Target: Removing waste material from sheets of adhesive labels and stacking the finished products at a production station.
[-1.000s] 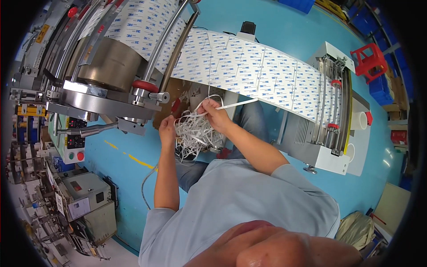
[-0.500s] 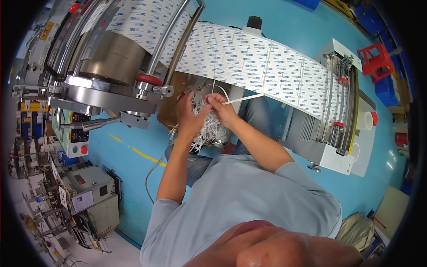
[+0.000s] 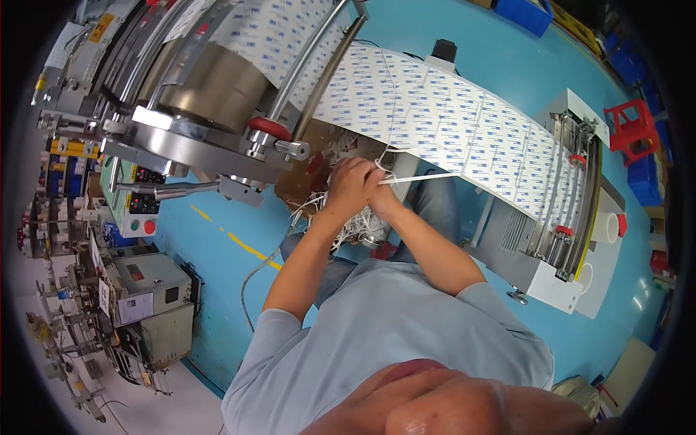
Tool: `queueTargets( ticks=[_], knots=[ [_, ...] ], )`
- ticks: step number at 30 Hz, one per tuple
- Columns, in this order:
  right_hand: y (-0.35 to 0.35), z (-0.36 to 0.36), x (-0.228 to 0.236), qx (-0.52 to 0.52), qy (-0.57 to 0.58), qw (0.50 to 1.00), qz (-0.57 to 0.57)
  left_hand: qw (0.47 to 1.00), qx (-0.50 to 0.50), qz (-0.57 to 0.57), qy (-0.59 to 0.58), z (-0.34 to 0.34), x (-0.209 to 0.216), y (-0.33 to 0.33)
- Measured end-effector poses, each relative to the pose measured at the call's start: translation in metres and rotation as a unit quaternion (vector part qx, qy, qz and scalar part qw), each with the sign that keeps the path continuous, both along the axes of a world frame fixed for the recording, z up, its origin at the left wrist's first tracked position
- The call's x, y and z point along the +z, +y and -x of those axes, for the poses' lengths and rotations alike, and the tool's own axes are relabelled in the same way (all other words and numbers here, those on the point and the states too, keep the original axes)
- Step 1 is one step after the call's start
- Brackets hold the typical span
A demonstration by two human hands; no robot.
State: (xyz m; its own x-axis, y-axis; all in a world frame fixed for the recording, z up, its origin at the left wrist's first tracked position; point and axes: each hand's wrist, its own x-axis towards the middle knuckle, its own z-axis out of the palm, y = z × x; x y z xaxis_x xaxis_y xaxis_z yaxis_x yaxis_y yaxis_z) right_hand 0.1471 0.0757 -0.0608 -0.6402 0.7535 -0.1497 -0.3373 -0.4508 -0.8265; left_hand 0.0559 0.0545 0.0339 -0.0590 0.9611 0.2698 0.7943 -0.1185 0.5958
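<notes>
My left hand [image 3: 352,187] is closed, its fingertips pinching a narrow white strip [image 3: 424,177]. Against it, slightly lower and to the right, my right hand [image 3: 385,205] is closed on the same strip, its fingers partly hidden behind the left hand. From my hands the strip runs taut to the near edge of a wide white sheet with blue print [image 3: 428,109]. Thin loops of strip curl above my fingers. Beneath my hands lies a tangled heap of white strips [image 3: 355,230] by a brown cardboard box [image 3: 293,185].
A machine with a large metal roller [image 3: 217,87] stands at the left, its red knob [image 3: 270,129] near the sheet. At the right the sheet enters a second roller unit [image 3: 562,217]. A red stool [image 3: 631,130] and blue bins [image 3: 523,16] stand beyond. A grey cable [image 3: 250,286] crosses the floor.
My left hand has moved right from over the heap to meet my right hand, its spread fingers now closed on the strip. My right hand has shifted lower, and the view has turned slightly.
</notes>
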Motion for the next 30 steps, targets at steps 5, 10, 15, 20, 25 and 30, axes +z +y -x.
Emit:
queueTargets(
  ticks=[5, 10, 15, 20, 25, 30],
  knots=[
    [0.0, 0.011, -0.018, 0.058, -0.05, 0.99, -0.122, 0.999, -0.031, 0.016, 0.041, 0.005, 0.014, -0.015],
    [-0.011, 0.016, 0.012, 0.11, -0.027, 0.964, -0.242, 0.995, -0.019, 0.041, 0.09, 0.009, 0.007, -0.023],
    [-0.008, 0.007, 0.003, 0.177, -0.056, 0.978, -0.097, 0.999, 0.025, 0.028, 0.011, 0.016, -0.004, -0.031],
    [0.012, -0.024, -0.013, 0.052, 0.18, 0.97, 0.158, 0.967, 0.152, 0.11, -0.17, 0.041, -0.03, -0.051],
    [0.029, -0.039, -0.001, 0.042, 0.214, 0.971, 0.1, 0.918, 0.173, 0.15, -0.323, 0.051, -0.048, -0.069],
    [0.039, -0.021, 0.021, 0.097, 0.213, 0.969, 0.078, 0.915, 0.139, 0.218, -0.308, 0.058, -0.056, -0.069]
  ],
)
